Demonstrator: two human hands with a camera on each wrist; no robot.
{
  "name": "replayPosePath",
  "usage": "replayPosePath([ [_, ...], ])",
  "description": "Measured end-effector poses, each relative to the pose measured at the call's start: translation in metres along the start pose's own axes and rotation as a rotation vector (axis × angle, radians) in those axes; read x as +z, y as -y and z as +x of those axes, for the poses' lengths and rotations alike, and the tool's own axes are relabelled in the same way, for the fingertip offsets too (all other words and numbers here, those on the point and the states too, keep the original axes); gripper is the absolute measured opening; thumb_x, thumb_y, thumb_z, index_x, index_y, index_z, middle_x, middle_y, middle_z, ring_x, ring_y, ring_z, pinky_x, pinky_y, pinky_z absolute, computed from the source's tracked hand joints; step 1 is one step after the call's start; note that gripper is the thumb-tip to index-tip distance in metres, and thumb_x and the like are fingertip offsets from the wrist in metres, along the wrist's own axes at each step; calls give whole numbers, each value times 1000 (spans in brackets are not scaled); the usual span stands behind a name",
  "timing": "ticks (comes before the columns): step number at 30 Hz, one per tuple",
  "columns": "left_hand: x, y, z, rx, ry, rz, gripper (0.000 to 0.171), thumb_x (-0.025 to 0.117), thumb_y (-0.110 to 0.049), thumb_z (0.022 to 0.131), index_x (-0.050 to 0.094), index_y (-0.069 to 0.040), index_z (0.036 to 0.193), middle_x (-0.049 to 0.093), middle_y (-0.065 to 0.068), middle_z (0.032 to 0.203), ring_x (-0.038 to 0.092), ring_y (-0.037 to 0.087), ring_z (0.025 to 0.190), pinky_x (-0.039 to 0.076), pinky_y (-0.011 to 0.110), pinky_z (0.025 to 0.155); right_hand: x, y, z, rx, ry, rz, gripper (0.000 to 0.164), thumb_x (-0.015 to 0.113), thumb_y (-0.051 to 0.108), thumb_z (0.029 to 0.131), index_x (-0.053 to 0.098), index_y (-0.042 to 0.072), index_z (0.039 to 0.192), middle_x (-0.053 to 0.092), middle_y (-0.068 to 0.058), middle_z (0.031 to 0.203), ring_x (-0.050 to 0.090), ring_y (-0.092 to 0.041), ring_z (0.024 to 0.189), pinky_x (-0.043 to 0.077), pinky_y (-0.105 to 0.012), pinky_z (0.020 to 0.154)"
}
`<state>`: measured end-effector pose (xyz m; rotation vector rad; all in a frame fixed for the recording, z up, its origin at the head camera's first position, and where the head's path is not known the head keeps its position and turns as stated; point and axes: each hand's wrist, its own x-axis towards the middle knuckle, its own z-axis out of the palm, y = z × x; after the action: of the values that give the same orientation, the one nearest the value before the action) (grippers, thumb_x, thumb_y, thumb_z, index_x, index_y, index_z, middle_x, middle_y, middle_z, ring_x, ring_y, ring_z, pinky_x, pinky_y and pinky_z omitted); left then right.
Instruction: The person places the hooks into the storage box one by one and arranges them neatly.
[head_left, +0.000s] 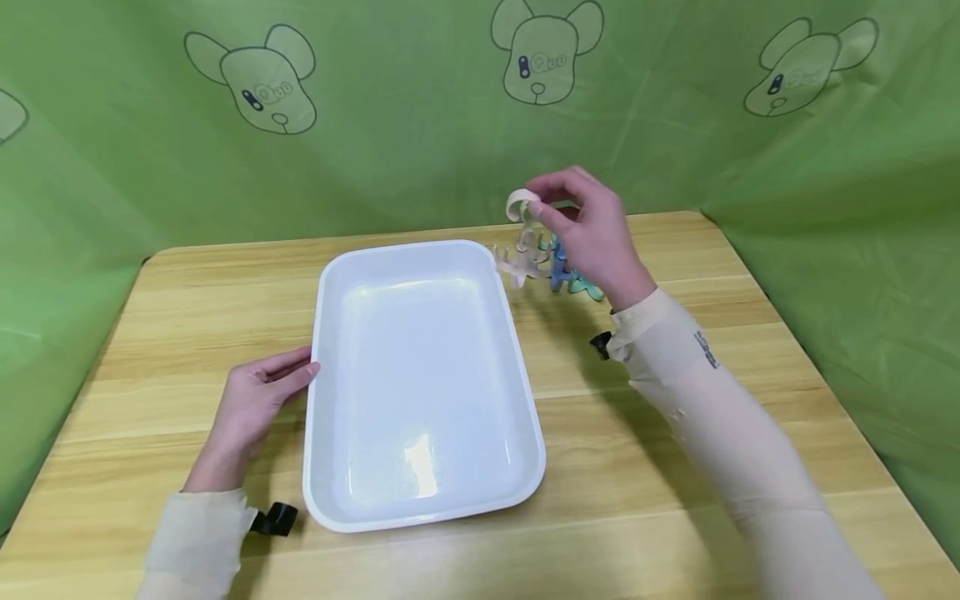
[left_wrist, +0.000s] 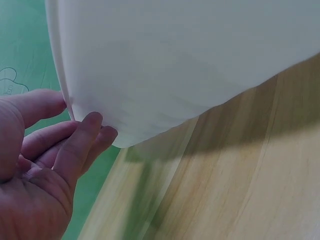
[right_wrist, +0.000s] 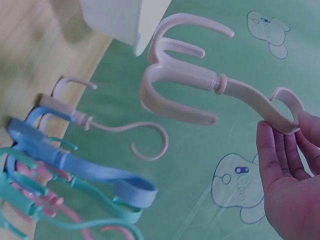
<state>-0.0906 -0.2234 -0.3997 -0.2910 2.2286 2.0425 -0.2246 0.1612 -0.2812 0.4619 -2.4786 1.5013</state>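
Observation:
My right hand (head_left: 588,225) pinches a pale four-way swivel hook (right_wrist: 187,75) by its curved top; its prongs point away from the fingers in the right wrist view. Past the tray's far right corner, other such hooks stand close together: a blue hook (right_wrist: 95,170), a second pale hook (right_wrist: 62,106), and green and pink ones partly hidden behind each other. At the left side of a white plastic tray (head_left: 420,358), my left hand (head_left: 255,396) pinches the rim, thumb above and fingers beneath. Nothing lies inside the tray.
A light wooden table (head_left: 202,317) lies under everything. Green cloth (head_left: 420,167) with mouse-head outlines hangs behind it and along both sides. A black wrist mount (head_left: 276,518) sticks out from the left sleeve, and a similar one (head_left: 601,345) from the right.

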Motion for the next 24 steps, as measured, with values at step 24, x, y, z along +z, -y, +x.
replayPosePath([
  [24, 0, 1, 1, 0, 13, 12, 56, 75, -23, 89, 56, 8, 131, 69, 3, 118, 68, 9, 96, 55, 30, 83, 42, 26, 13, -57, 198, 78, 23, 69, 7, 93, 65, 2, 115, 61, -5, 107, 59, -17, 97, 52, -28, 88],
])
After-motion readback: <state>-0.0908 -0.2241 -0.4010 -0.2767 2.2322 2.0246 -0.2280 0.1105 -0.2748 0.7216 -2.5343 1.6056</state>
